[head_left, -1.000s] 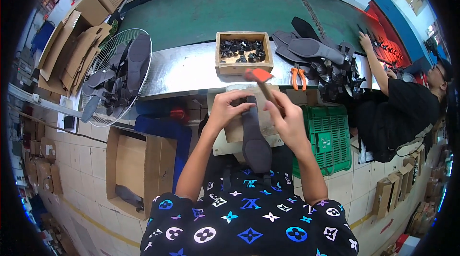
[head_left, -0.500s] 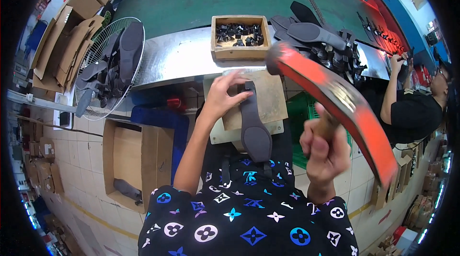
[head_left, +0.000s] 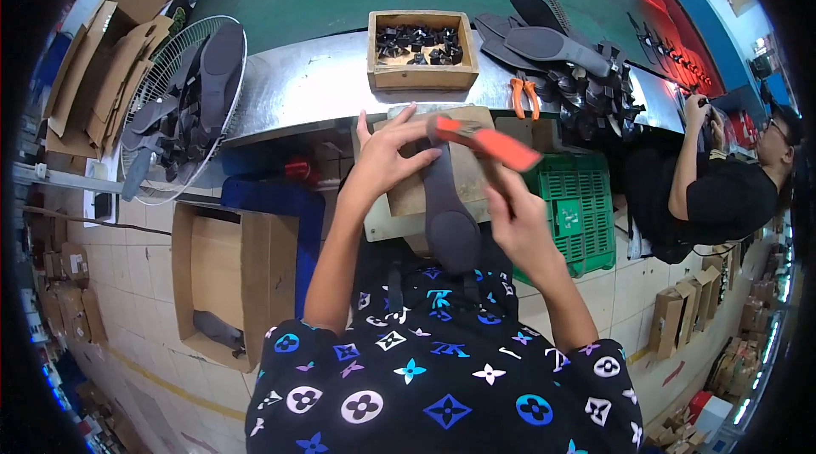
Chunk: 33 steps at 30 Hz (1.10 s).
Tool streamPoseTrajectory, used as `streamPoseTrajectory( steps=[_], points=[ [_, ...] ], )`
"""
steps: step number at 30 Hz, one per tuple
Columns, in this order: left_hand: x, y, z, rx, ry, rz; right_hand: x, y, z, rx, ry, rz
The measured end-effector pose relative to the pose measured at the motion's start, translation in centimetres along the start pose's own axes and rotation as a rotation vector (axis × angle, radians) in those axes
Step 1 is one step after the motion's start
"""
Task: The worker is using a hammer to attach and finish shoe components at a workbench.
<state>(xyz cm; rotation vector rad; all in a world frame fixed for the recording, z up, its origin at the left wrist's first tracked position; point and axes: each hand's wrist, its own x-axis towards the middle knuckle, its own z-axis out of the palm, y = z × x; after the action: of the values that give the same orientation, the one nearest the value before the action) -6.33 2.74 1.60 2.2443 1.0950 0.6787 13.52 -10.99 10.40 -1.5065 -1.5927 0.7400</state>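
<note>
A dark grey shoe sole [head_left: 452, 229] lies bottom up on a worn tan board [head_left: 474, 186], its wide toe end toward me. My left hand [head_left: 387, 163] steadies the far, narrow heel end, thumb and fingers closed around it. In my right hand [head_left: 520, 224] is a hammer [head_left: 501, 148] with a red-orange head. The striking face is down at the heel end, close to my left fingers, and it covers the small black piece there. Motion blurs the hammer and right hand slightly; whether the face touches the heel cannot be told.
Beyond the board, a wooden box [head_left: 422, 77] holds small black heel pieces. Orange-handled pliers [head_left: 524, 97] lie beside piled soles [head_left: 552, 46]. A wire basket [head_left: 242, 71] of soles and a cardboard box [head_left: 285, 275] stand left. At right are a green crate [head_left: 586, 216] and a co-worker [head_left: 714, 190].
The hammer has swung down and left from its raised position to the sole's heel end. My left hand keeps its hold on the sole. The pliers, hidden behind the hammer earlier, now show.
</note>
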Motion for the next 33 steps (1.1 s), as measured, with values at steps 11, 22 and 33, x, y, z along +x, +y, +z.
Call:
streamPoseTrajectory(
  steps=[11, 22, 33],
  points=[
    [-6.7, 10.0, -5.4, -0.919, -0.164, -0.06, 3.9, 2.5, -1.5, -0.514, 0.031, -0.353],
    [-8.0, 14.0, -6.2, -1.391, -0.515, -0.326, 0.9, -1.2, 0.9, 0.951, -0.49, 0.046],
    [-8.4, 12.4, -5.2, -1.538, -0.66, -0.446, 0.6, -1.4, 2.8, 1.228, -0.426, -0.036]
  ],
)
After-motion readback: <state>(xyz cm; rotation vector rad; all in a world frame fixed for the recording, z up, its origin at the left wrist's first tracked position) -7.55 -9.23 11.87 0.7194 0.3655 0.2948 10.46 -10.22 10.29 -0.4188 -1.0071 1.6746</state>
